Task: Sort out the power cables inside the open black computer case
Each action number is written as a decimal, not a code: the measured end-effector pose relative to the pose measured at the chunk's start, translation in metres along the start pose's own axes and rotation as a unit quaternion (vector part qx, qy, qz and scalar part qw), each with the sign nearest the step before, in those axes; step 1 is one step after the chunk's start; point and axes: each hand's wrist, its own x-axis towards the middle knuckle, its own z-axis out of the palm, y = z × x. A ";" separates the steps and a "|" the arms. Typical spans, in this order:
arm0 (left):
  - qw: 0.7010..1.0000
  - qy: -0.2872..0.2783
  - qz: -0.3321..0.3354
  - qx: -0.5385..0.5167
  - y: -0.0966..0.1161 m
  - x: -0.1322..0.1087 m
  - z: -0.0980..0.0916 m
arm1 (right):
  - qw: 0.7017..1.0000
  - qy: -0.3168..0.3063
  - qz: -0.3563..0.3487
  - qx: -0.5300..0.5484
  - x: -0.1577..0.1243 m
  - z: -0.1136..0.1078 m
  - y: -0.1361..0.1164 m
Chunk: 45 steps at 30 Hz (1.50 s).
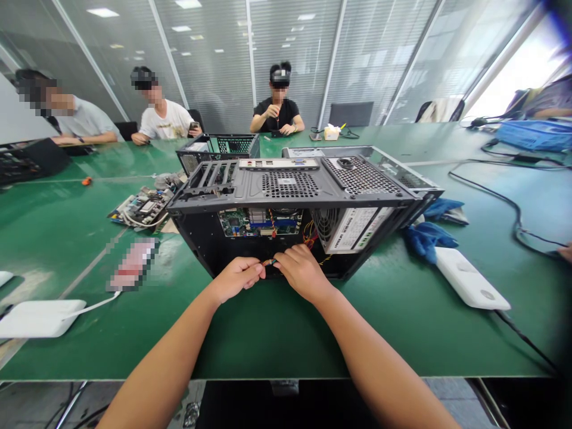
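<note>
An open black computer case (290,185) lies on its side on the green table (277,333), its motherboard (250,221) and power supply (353,229) showing inside. My left hand (236,277) and my right hand (301,271) meet at the case's near opening. Both are closed in a pinch on a small coloured cable connector (269,262) between their fingertips. Red and yellow wires (309,235) run from there toward the power supply.
A loose circuit board (145,207) lies left of the case, a second open case (218,149) behind it. White power banks (471,279) (40,317) sit right and left, blue gloves (429,237) at the right, cables (513,208) beyond. Three people sit across the table.
</note>
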 end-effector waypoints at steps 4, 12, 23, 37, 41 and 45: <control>0.994 0.024 0.025 0.106 0.001 -0.001 0.000 | 1.000 0.005 0.000 -0.006 0.000 0.001 0.001; 0.965 0.073 0.071 0.243 0.011 -0.004 0.003 | 1.000 0.000 0.011 0.007 0.000 0.000 0.000; 0.999 -0.015 0.003 0.030 0.003 -0.003 -0.003 | 0.998 0.030 0.017 0.044 -0.002 0.000 0.001; 0.943 0.063 0.117 0.304 0.008 -0.002 -0.003 | 0.999 0.003 0.029 0.026 -0.002 0.003 0.001; 0.937 0.066 0.134 0.317 0.004 -0.001 -0.004 | 0.999 0.001 0.028 0.030 -0.002 0.004 0.002; 0.960 0.036 0.092 0.264 0.007 -0.004 -0.002 | 0.999 0.026 0.022 0.030 -0.003 0.005 0.003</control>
